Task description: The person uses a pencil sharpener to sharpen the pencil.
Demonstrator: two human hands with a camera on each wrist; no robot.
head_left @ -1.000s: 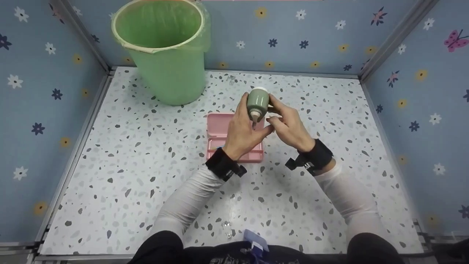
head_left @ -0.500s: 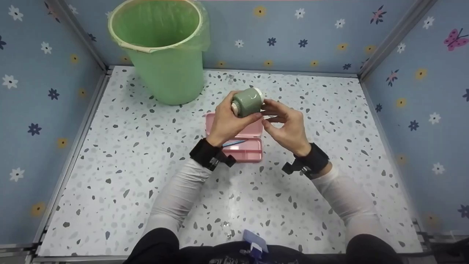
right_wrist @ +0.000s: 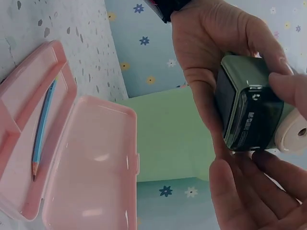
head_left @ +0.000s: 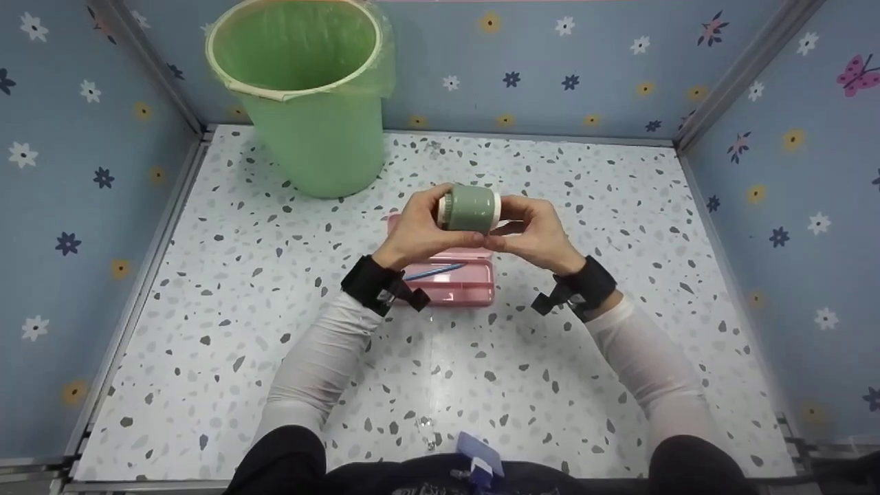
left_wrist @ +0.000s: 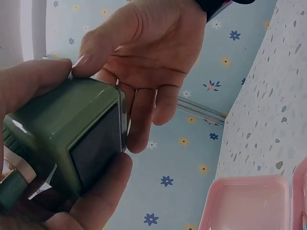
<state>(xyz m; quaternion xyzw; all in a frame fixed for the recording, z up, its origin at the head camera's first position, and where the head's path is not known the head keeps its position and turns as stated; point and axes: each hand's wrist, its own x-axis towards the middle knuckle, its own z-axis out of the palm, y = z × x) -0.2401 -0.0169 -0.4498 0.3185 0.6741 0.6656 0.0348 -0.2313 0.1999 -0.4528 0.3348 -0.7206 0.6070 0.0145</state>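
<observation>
A green pencil sharpener (head_left: 472,208) with a pale ribbed end and a white end is held up sideways over the pink pencil case. My left hand (head_left: 421,227) grips its body, thumb along the near side and fingers underneath. At the white end is my right hand (head_left: 540,234), its thumb and fingers curved about that end. In the left wrist view a crank handle (left_wrist: 14,187) shows on the pencil sharpener. A round cream piece (right_wrist: 293,132) with a hole faces out in the right wrist view.
The pink pencil case (head_left: 474,292) lies open below the hands, a blue pencil (right_wrist: 44,127) in one compartment. A large green bin (head_left: 323,137) with a liner stands at the back left. Flowered panels (head_left: 536,69) border the speckled table (head_left: 584,385).
The pencil sharpener has turned from pointing its crank end toward the body to lying sideways. The left hand has shifted left and holds it lower; the right hand has come to its white end.
</observation>
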